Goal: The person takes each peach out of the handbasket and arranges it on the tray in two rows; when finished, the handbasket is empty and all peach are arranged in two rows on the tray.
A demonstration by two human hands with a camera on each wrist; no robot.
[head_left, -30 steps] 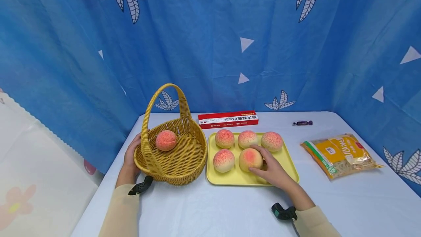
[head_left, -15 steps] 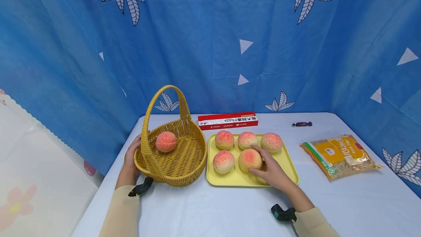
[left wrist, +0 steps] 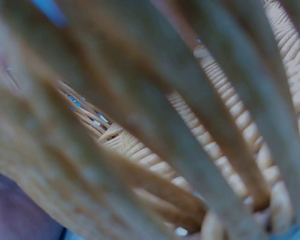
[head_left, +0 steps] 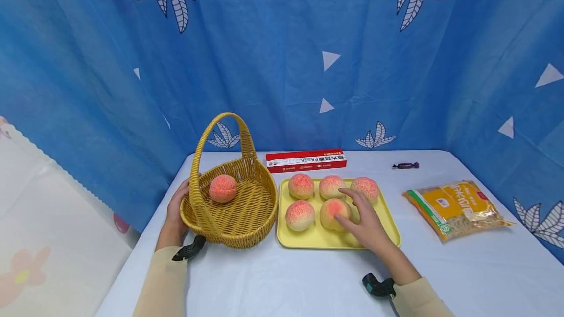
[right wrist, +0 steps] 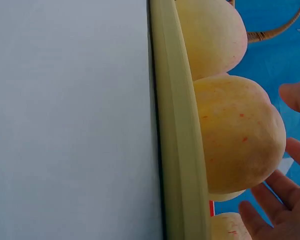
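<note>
My right hand (head_left: 363, 219) is over the yellow tray (head_left: 286, 241) in the head view, thumb and fingers spread around the right side of the front peach (head_left: 334, 213). In the right wrist view a gap shows between the fingertips (right wrist: 293, 98) and that peach (right wrist: 242, 135). Several more pink-speckled peaches stand beside and behind it, among them one at front left (head_left: 300, 215). My left hand (head_left: 175, 209) rests against the left outer side of the wicker basket (head_left: 246, 209), its fingers partly hidden behind the handle. One peach (head_left: 222, 188) lies in the basket. Blurred weave fills the left wrist view.
A red pasta box (head_left: 306, 161) lies behind the tray. To the right are an orange food bag (head_left: 458, 208) and a small purple-wrapped candy (head_left: 405, 165). Blue curtain (head_left: 282, 62) closes off the back of the white table (head_left: 273, 283).
My right hand held the front peach earlier; now its thumb and fingers have come away from it and spread. The peach stays on the tray, and the left hand and basket have not moved.
</note>
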